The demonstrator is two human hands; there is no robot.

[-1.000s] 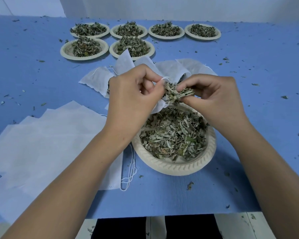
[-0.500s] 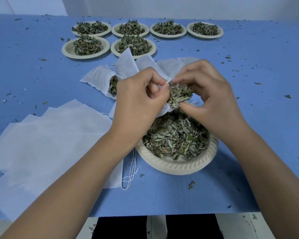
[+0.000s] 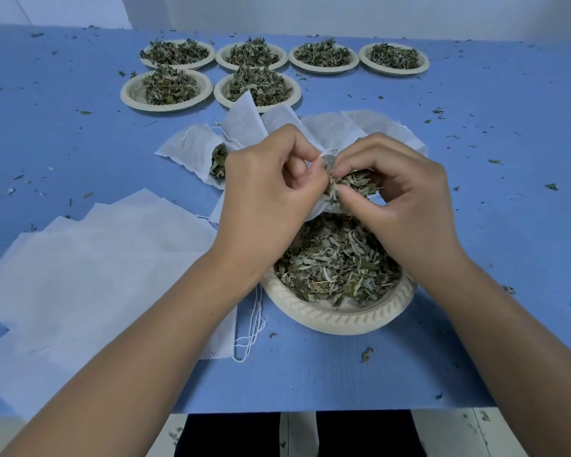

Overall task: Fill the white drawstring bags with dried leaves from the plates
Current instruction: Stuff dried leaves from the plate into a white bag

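Rec: Since a second ago the right hand (image 3: 406,199) has closed in. Its tuft of grey-green dried leaves (image 3: 353,184) now sits against the left hand's fingertips, at the bag mouth.

Chk: Hand states?

Rec: The left hand (image 3: 267,189) is curled, thumb and forefinger pinching the rim of the thin white fabric drawstring bag (image 3: 322,206), held just above the near cream moulded paper plate (image 3: 337,321). The right hand is curled too, fingertips pinching the tuft and pressing it inward.

Chk: Handling?

Rec: Judged: the bag is limp and almost weightless, and its mouth will collapse unless held apart at the hem. The leaves are light, brittle and springy, and will shed crumbs. Small pinches, pushed deep. Working over the plate should catch the spill.

Chk: Surroundings?

Rec: A fanned stack of flat empty white bags (image 3: 96,265) lies at left, loose white cords (image 3: 253,324) trailing beside the plate. Filled bags (image 3: 192,150) lie behind the hands, one showing leaves at its mouth. Six further heaped plates (image 3: 126,94) stand in two rows at the far side. The blue table cover (image 3: 491,153) is littered with leaf bits.

Chk: Obstructions?

Rec: None between hands and plate. The held bag's fill level cannot be told, because the hands hide it.
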